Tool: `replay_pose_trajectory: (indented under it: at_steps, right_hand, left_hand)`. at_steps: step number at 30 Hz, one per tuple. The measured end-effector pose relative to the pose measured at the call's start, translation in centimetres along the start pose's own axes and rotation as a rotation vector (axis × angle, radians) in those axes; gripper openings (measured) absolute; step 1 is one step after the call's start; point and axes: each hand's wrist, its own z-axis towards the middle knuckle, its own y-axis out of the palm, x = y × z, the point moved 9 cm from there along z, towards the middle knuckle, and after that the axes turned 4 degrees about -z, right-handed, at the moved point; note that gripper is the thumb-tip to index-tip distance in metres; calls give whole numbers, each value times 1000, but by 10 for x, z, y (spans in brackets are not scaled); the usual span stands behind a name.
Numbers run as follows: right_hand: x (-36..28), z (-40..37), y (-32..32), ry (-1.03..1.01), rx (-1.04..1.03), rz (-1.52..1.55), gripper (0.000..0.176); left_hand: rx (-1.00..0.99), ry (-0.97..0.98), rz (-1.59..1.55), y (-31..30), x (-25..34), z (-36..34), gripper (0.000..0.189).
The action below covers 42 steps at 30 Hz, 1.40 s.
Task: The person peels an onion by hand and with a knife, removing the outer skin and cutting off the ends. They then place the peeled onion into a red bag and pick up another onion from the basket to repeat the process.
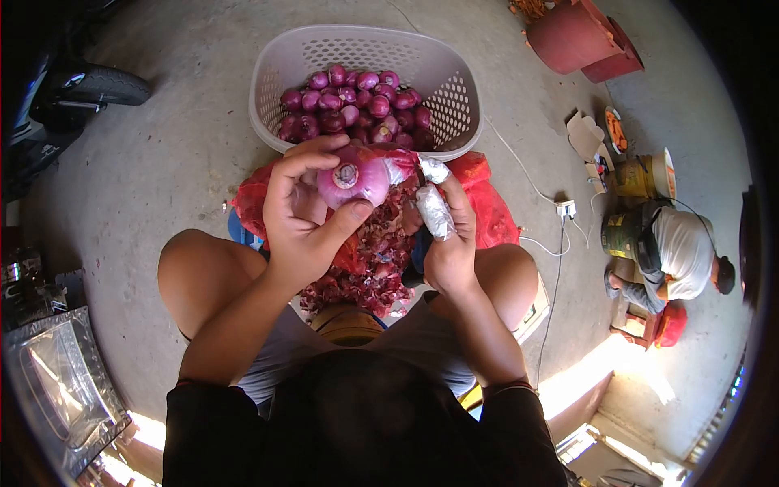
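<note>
Head view: my left hand [302, 221] grips a part-peeled onion [355, 180] just before the basket [272, 81], over the peels [367, 272]. My right hand [450, 247], fingers [436, 213] taped, is closed on a dark handle [419, 243]. I judge shallow strokes best, lifting skin only, thumb clear.

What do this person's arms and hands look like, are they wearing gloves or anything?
No gloves. The left hand is bare. On the right hand, two fingers are wrapped in whitish, shiny tape or film. Both forearms are uncovered; black sleeves end near the elbows, each with a thin reddish edge. No watch or rings are visible.
</note>
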Motion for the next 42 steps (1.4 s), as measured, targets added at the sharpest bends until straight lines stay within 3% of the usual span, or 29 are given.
replay_pose_trajectory:
  at_steps: [13,22,28,30,31,32,34,36,42]
  right_hand:
    - [-1,2,-3,-33,9,20,34]
    - [-3,2,-4,-9,13,32,34]
    - [-9,3,-4,-45,-64,-144,34]
    - [-13,2,11,144,-282,-326,33]
    - [-16,0,18,74,-433,-484,32]
    - [-12,-4,20,200,-554,-609,33]
    - [-21,-5,23,75,-632,-762,38]
    - [-20,-5,20,182,-618,-708,44]
    - [-21,-6,13,-140,-361,-504,61]
  left_hand:
    - [85,-16,-56,-10,-4,-3,40]
    - [233,-181,-226,-20,-19,-8,34]
    - [327,-305,-382,-29,-31,-11,33]
    - [341,-326,-376,-33,-32,-9,33]
    - [349,-337,-373,-35,-32,-9,33]
    - [341,-333,-367,-34,-32,-9,33]
    - [325,-324,-355,-32,-32,-10,32]
    - [307,-296,-266,-33,-32,-11,33]
    - [227,-188,-118,-19,-17,-7,52]
